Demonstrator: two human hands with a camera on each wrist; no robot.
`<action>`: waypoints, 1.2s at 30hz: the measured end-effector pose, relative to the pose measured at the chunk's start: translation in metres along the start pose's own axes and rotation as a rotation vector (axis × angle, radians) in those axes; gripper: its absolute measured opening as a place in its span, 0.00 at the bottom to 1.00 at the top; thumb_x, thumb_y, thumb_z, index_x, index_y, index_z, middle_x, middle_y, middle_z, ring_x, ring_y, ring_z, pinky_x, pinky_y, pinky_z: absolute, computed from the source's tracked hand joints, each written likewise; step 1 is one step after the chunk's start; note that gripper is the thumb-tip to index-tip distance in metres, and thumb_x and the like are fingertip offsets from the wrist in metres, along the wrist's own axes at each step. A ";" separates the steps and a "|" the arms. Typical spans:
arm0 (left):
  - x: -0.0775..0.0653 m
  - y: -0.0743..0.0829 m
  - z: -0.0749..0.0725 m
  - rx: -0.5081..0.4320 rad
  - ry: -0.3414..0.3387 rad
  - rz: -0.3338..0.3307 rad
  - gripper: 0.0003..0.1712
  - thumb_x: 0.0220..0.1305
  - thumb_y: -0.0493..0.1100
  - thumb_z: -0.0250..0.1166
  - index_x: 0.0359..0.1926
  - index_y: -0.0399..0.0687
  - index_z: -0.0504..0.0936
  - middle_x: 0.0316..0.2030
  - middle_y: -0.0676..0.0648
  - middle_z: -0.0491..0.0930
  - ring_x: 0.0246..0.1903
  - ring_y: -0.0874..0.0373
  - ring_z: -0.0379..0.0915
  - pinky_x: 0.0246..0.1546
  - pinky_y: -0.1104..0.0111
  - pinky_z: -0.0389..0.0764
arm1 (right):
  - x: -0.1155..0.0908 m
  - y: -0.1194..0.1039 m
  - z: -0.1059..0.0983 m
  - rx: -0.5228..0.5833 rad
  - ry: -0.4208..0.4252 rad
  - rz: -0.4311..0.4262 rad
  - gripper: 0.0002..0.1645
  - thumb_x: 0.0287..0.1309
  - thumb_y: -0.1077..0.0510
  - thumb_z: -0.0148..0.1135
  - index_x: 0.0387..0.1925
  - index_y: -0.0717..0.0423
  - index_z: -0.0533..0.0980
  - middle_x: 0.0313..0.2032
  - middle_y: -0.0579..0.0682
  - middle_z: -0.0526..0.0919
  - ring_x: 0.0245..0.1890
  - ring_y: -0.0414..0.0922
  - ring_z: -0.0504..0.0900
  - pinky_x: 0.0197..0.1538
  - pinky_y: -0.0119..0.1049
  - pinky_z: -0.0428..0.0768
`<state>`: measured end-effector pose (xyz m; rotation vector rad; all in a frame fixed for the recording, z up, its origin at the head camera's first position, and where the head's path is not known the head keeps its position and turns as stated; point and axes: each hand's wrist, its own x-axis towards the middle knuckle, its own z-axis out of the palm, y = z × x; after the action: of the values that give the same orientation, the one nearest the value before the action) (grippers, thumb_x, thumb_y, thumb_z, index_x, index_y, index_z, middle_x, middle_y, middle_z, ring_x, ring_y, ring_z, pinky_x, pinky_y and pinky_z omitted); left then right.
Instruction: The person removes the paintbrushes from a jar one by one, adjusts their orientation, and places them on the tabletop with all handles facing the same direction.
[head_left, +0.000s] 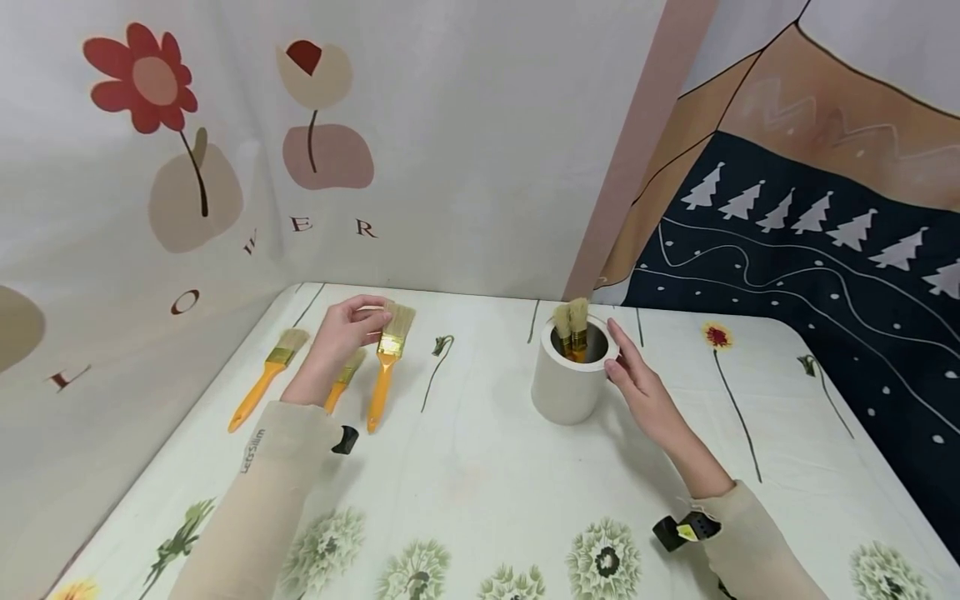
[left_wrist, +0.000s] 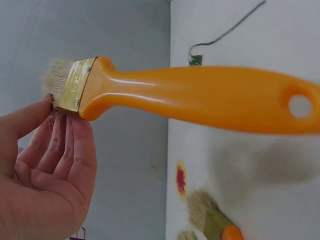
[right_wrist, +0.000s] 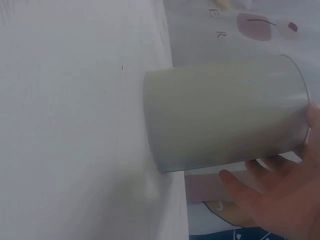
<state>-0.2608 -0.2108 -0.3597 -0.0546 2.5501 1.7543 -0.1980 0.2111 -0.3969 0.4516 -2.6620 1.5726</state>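
Note:
My left hand [head_left: 335,342] pinches a paintbrush [head_left: 381,383] at its bristle end. Seen by the left wrist camera, its orange handle [left_wrist: 200,97] points away from the fingers, above the table. On the right stands a white cylindrical holder [head_left: 567,392], upright, with two paintbrushes [head_left: 578,321] in it, bristles up. My right hand [head_left: 639,393] rests against the holder's right side near the rim, thumb at the edge and fingers extended. Two more orange-handled paintbrushes lie on the left: one flat brush [head_left: 262,379] farther out, and a smaller brush [head_left: 345,379] partly hidden by my left wrist.
A white floral cloth [head_left: 465,467] covers the table. Behind it hangs a pale curtain [head_left: 465,167] with printed flowers and letters, and a dark tree-patterned cloth [head_left: 750,267] hangs at the right. Tabletop lies between the lying brushes and the holder.

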 end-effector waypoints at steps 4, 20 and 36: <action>0.003 -0.009 -0.001 0.047 -0.043 -0.048 0.24 0.74 0.46 0.58 0.66 0.41 0.71 0.60 0.38 0.77 0.49 0.62 0.77 0.59 0.63 0.81 | 0.000 -0.001 0.000 -0.003 0.000 0.003 0.37 0.79 0.50 0.41 0.80 0.44 0.41 0.80 0.52 0.42 0.77 0.64 0.50 0.69 0.55 0.67; 0.018 -0.042 -0.005 0.213 -0.058 -0.164 0.21 0.74 0.48 0.58 0.60 0.41 0.73 0.53 0.37 0.79 0.37 0.57 0.76 0.44 0.66 0.81 | -0.001 0.002 0.000 -0.004 0.002 0.004 0.36 0.79 0.49 0.41 0.80 0.42 0.41 0.80 0.51 0.42 0.77 0.63 0.51 0.70 0.54 0.67; 0.027 -0.059 -0.004 0.330 -0.112 -0.123 0.13 0.71 0.38 0.58 0.51 0.34 0.76 0.40 0.39 0.82 0.26 0.62 0.74 0.29 0.71 0.79 | -0.001 0.002 0.001 -0.011 0.012 0.006 0.36 0.79 0.49 0.40 0.80 0.45 0.42 0.80 0.52 0.42 0.77 0.64 0.51 0.70 0.55 0.67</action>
<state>-0.2845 -0.2357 -0.4153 -0.0952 2.6524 1.2409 -0.1976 0.2117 -0.3991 0.4318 -2.6644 1.5563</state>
